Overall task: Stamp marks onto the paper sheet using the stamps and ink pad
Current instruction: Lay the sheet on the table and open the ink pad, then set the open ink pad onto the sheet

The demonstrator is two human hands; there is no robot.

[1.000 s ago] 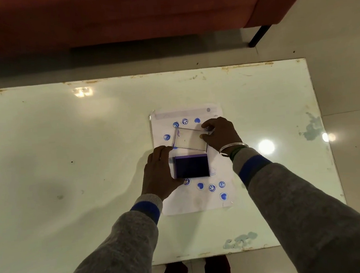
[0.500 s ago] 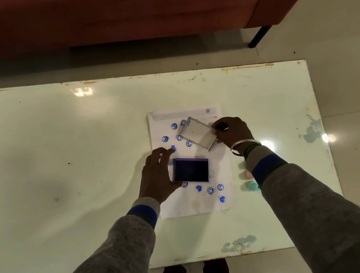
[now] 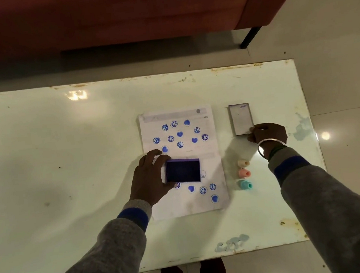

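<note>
**Ink pad uncovered, lid being set aside, stamps not yet taken up**

While the ink pad [image 3: 183, 171] lies open on the paper sheet [image 3: 183, 158], its dark inked face bare and turned up, no stamp is in either hand. The pad sits just beside the left hand [image 3: 149, 179], on its thumb side, touching the fingers, which curl round the pad's near-left edge and steady it: a half-closed grip on the pad's side, not a lift, as far as can be judged.

The sheet extends beyond and to the right of that hand. It already bears many blue marks, round faces and hearts, clustered beyond the pad and in a row nearer the person; bare paper remains in the near part and along the right margin.

The clear lid [image 3: 241, 119] lies flat on the table [image 3: 68, 169], off the sheet, just beyond the right hand [image 3: 269, 134]. The fingertips of that hand pinch or rest on the lid's near edge; whether they grip it or merely touch it cannot be told.

Three small stamps, cream [image 3: 243, 163], pink [image 3: 244, 173] and teal [image 3: 245, 184], stand in a line between the sheet's right edge and the right sleeve, on the near side of the right hand.

Judgement: the step in hand is preparation. The next move calls for the right hand to let go of the lid, draw back to a stamp, press it on the pad, then find bare paper.
</note>
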